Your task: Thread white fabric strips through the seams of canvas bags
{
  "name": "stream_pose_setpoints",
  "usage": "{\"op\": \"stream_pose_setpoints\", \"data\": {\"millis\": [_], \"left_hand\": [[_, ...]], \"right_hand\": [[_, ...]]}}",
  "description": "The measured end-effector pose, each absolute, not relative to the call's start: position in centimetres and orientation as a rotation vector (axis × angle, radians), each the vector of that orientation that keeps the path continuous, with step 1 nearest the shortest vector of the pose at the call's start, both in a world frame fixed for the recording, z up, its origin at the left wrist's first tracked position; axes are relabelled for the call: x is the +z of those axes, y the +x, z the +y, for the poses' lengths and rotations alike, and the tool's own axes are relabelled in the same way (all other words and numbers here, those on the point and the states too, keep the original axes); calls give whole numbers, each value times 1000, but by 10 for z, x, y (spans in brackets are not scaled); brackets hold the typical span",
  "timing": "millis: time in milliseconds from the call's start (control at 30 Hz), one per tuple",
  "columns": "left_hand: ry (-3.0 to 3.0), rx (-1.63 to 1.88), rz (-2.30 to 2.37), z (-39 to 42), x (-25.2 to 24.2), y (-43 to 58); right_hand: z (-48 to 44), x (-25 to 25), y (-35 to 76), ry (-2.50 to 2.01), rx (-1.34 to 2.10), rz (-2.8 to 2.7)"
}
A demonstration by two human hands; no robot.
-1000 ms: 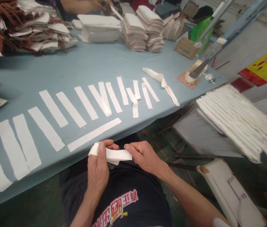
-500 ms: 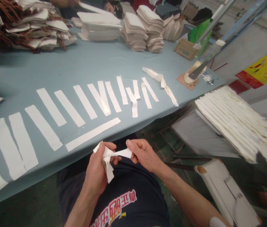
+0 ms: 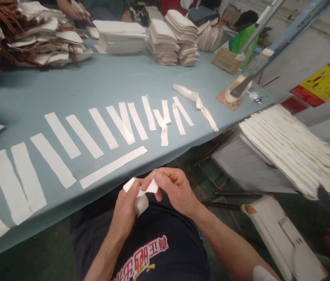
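In front of my body, just off the table's near edge, both hands hold a white strip [image 3: 142, 203] that looks like fabric. My left hand [image 3: 126, 208] is closed on it, thumb on top, with a short end sticking up by the thumb and a loop hanging below. Fingers of my right hand [image 3: 176, 189] pinch the other end, close to the left fingertips. On the table, a single white strip [image 3: 114, 167] lies along the near edge. Beyond it, several more white strips [image 3: 84, 136] lie spread in a slanting row.
The blue-green table [image 3: 65, 88] carries stacks of white pieces [image 3: 121, 37] and a brown-and-white pile [image 3: 48, 35] at the back. A twisted strip [image 3: 197, 102] and a brush-like tool [image 3: 236, 91] lie right. Folded white cloth [image 3: 290, 148] is beyond the edge. A co-worker's hand [image 3: 78, 9] shows behind.
My hands have come closer together, and the stretch of strip between them is shorter. The loose tail under my left hand now appears as a curved loop. The co-worker's hand at the back has moved.
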State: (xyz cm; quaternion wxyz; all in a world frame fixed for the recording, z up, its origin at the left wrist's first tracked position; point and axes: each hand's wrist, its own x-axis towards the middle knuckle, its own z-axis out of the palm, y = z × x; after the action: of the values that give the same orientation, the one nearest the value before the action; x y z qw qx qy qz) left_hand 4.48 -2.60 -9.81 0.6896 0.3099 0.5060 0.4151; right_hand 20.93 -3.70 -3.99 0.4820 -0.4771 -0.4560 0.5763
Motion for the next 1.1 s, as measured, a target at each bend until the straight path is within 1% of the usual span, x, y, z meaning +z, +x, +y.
{"op": "stream_pose_setpoints", "data": {"millis": [167,367,533,600,733,833,967,1100], "left_hand": [[618,952,1050,-23,-100,48],[508,917,899,-23,-87,54],[388,808,889,-27,-80,51],[338,760,863,-28,-78,51],[280,738,829,-29,-75,52],[290,752,843,-30,-77,54],[361,772,915,-34,-84,57],[504,795,1004,-38,-88,63]], "right_hand": [[-25,-45,206,-1135,1441,-1121],[-23,-58,202,-1119,1544,-1034],[-26,-70,202,-1252,1266,-1218],[-29,-76,202,-1238,1287,-1194],[-39,-94,200,-1192,1379,-936],[-52,-104,201,-1298,1417,-870],[-65,-104,201,-1438,1304,-1085],[-62,-98,195,-1392,1125,-1168]]}}
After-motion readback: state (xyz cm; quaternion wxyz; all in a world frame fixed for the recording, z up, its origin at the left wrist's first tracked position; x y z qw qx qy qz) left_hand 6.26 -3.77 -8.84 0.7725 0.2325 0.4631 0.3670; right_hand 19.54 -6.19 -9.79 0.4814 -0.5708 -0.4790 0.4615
